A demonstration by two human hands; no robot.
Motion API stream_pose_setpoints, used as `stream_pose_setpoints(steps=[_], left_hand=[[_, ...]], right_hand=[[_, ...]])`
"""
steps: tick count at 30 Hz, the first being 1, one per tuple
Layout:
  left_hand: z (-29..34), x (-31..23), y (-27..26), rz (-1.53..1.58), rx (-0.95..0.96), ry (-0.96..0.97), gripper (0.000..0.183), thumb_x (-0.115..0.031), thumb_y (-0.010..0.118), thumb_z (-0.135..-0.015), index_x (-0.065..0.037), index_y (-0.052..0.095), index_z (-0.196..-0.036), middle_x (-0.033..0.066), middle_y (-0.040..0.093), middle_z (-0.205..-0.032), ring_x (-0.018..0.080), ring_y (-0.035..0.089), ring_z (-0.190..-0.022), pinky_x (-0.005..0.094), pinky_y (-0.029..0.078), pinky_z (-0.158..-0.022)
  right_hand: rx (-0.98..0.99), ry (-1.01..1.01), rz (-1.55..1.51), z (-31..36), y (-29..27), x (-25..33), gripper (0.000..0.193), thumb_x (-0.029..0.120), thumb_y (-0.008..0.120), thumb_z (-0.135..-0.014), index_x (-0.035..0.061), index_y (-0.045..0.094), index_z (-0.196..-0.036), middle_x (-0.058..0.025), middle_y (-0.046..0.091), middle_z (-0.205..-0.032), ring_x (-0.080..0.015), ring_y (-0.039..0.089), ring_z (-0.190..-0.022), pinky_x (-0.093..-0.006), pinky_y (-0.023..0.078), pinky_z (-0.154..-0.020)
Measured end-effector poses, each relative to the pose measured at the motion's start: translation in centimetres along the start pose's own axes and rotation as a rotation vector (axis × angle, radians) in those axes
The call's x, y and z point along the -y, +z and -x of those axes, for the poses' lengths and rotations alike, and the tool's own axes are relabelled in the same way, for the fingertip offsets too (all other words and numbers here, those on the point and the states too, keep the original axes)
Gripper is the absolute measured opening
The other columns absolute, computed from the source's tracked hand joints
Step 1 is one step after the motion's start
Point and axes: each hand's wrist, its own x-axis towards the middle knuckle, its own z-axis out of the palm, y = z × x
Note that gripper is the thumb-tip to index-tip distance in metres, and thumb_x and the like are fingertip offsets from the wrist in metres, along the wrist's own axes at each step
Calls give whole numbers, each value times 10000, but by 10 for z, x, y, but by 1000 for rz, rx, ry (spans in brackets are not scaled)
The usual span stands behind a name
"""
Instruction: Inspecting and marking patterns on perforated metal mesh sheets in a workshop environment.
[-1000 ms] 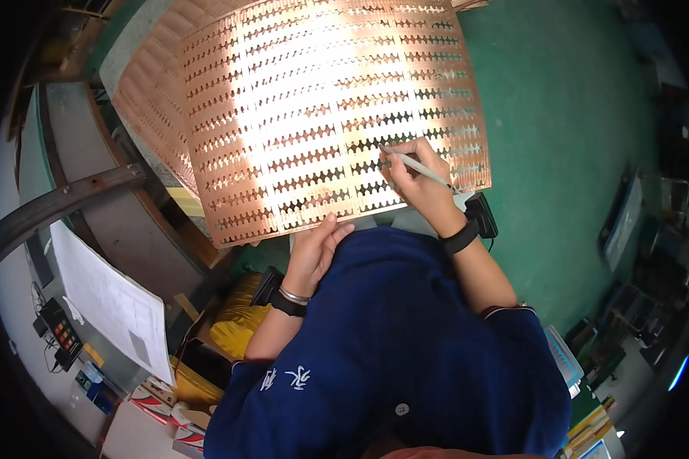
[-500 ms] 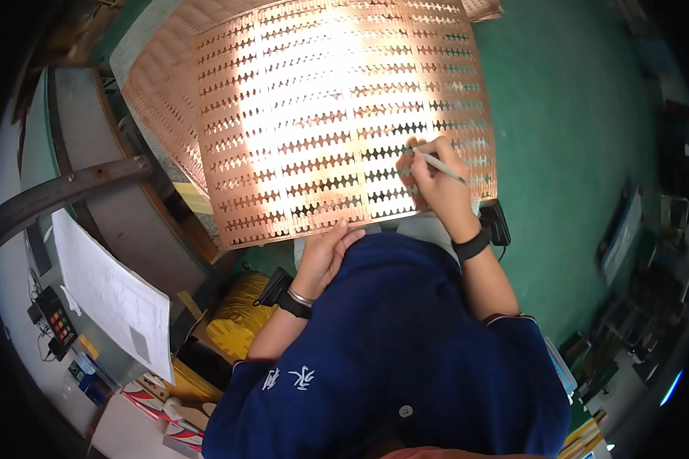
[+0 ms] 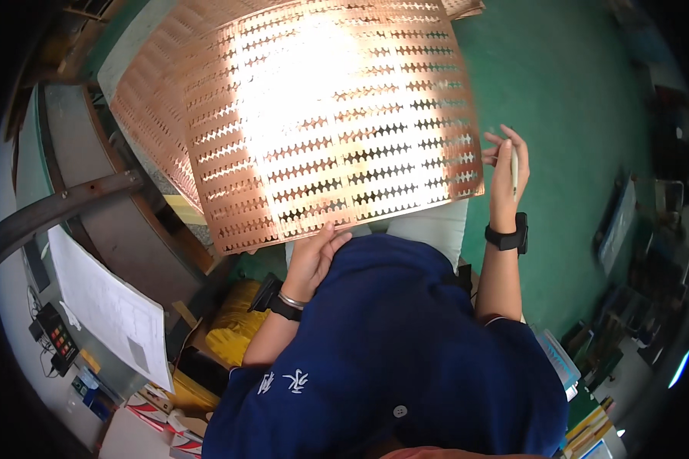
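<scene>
While pinching copper sheet [image 3: 337, 130] with left hand [image 3: 312, 255], loosely holding pen-like tool [image 3: 515, 172] in right hand [image 3: 502, 181], off-sheet; leaving done/remaining split unclear.

The navy short-sleeved shirt [image 3: 406, 329] has a round white button [image 3: 400, 411], with white lettering [image 3: 284, 381] to the button's left. Above the button, pale trousers [image 3: 436, 229] show. Up-left of it, a silver bangle [image 3: 292, 299] adjoins a black left wristband [image 3: 285, 308] with a boxy module [image 3: 265, 294]; up-right sits a black right wristband [image 3: 502, 237].
</scene>
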Motion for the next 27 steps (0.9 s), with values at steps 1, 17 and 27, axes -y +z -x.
stream_pose_setpoints(steps=[1, 17, 27], left_hand=[[-1, 0, 0, -4, 4, -8, 268, -79, 543, -912, 12, 487, -1158, 95, 587, -1027, 216, 578, -999, 367, 484, -897], [-2, 6, -4, -16, -10, 28, 330, -48, 550, -899, -22, 462, -1216, 108, 568, -1121, 214, 584, -1012, 379, 512, -861], [6, -1, 6, -186, 41, 190, 359, -47, 532, -904, 8, 432, -1244, 121, 548, -1154, 211, 571, -1018, 357, 529, -815]], right_hand=[[-9, 4, 4, -3, -5, -3, 271, 172, 421, -968, -15, 524, -1134, -115, 647, -946, -112, 592, -748, -235, 491, -659], [130, 132, -102, 0, -21, -35, 364, 238, 411, -967, -3, 469, -1233, -197, 570, -1151, -230, 585, -1024, -309, 472, -857], [207, 408, -594, -4, -20, -39, 356, 119, 397, -955, -35, 415, -1276, -201, 550, -1180, -215, 548, -1080, -308, 453, -901]])
